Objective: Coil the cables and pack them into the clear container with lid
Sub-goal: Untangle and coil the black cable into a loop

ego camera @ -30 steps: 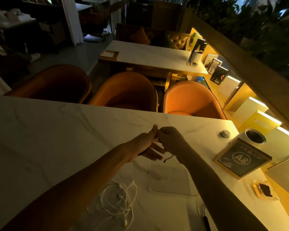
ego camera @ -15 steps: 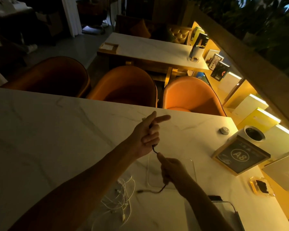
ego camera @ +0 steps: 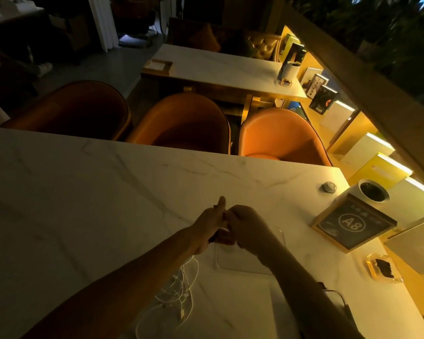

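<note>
My left hand (ego camera: pixel 209 225) and my right hand (ego camera: pixel 242 225) meet above the marble table (ego camera: pixel 83 192), both closed on a thin black cable (ego camera: pixel 212 239). Only short dark bits of that cable show between the fingers and under the left palm. Just below the hands lies a clear flat lid or shallow clear container (ego camera: pixel 242 261); which one it is I cannot tell. A tangle of white cables (ego camera: pixel 179 289) lies on the table under my left forearm. Another black cable (ego camera: pixel 338 297) lies at the lower right, partly hidden by my right arm.
A framed "A8" sign (ego camera: pixel 353 225) and a white cup (ego camera: pixel 373 192) stand at the right edge, with a small round button (ego camera: pixel 329 186) behind and a glass ashtray (ego camera: pixel 383 267) in front. Three orange chairs (ego camera: pixel 181 123) line the far edge.
My right hand has come back up from near the clear piece to meet my left hand. The stretch of black cable that hung between them is now gathered in the hands.
</note>
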